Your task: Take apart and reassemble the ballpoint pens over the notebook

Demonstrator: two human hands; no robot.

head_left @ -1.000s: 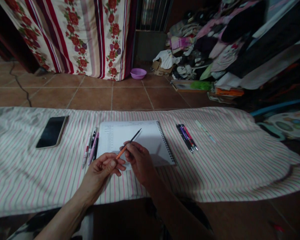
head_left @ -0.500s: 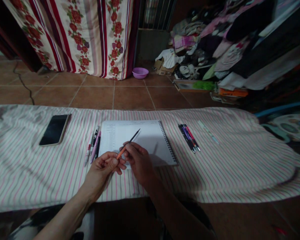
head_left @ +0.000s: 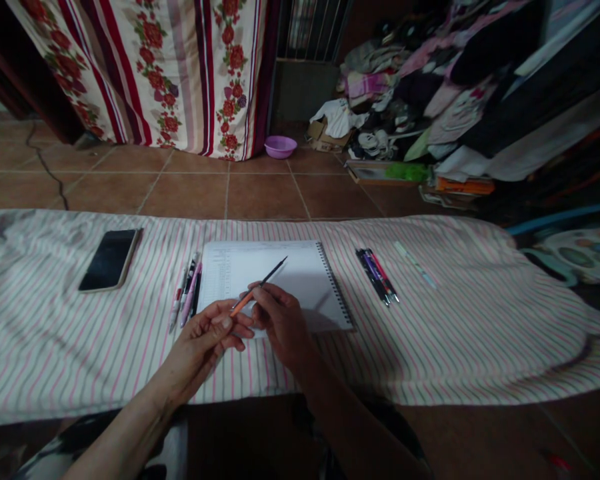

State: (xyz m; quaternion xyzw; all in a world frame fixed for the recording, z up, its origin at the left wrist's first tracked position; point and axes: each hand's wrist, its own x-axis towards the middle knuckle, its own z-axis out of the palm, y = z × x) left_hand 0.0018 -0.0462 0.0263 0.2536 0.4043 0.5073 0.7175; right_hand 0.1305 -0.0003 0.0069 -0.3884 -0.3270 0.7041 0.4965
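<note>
Over the notebook, both my hands are on one slim pen (head_left: 242, 304), which has an orange lower part and a thin dark upper part ending in a fine point. It slants up to the right. My left hand (head_left: 207, 339) grips the orange end between thumb and fingers, its other fingers loosely spread. Around the middle, where orange meets dark, my right hand (head_left: 282, 321) is closed in a pinch. The notebook (head_left: 290, 267) lies open beneath, spiral binding on its right side, with printed lines at the left of the page.
Several pens (head_left: 185, 293) lie left of the notebook, beside a phone (head_left: 109, 260). More pens (head_left: 377, 275) and a pale pen (head_left: 415, 264) lie to the right. A striped cloth (head_left: 480, 320) covers the surface. Beyond are a purple basin (head_left: 281, 147), a curtain (head_left: 190, 73) and piled clothes (head_left: 375, 80).
The pen has tilted slightly flatter, its dark tip shifting a little right. My left thumb and fingers have moved slightly left along with the orange end.
</note>
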